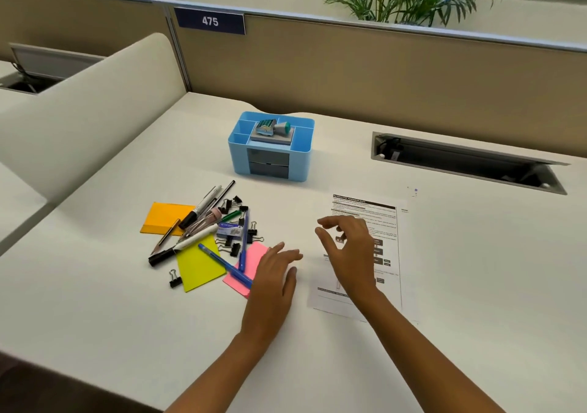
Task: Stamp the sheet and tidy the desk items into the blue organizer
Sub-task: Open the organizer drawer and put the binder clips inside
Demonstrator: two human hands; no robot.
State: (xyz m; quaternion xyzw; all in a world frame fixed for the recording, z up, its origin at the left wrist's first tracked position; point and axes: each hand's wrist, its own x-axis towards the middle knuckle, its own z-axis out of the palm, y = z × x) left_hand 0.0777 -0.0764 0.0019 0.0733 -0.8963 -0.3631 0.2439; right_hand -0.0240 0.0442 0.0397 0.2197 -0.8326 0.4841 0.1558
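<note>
White printed paper sheet [365, 211] lies flat on the pale worktop [95, 317], near right, text facing the person, so it's ready to take a stamp. Right hand [349, 247] hovers over the sheet's middle. Its fingers are loosely curled, thumb and forefinger apart, holding nothing; my guess is it's about to steady or square the page. Left hand [273, 273] is flat, fingers straight, empty, just left of the sheet, covering a corner of the pink sticky note [254, 255]. Can't tell if it touches the worktop.

Light blue plastic organizer [300, 161] stands farther back, centre, well apart from both hands. Teal-and-white rubber stamp [270, 125] lies on its side on a grey ink pad [273, 139] set across the organizer's top. That partly blocks the middle compartment, so both likely need to come off before tidying. No stamp mark can be made out on the sheet.

Clutter heap, near left: black marker [197, 211], blue pen [222, 261], black binder clips [235, 249], small blue staple box [230, 230], orange sticky note [162, 219], yellow-green sticky note [198, 263]. All loose on the worktop, overlapping, none in the organizer.
</note>
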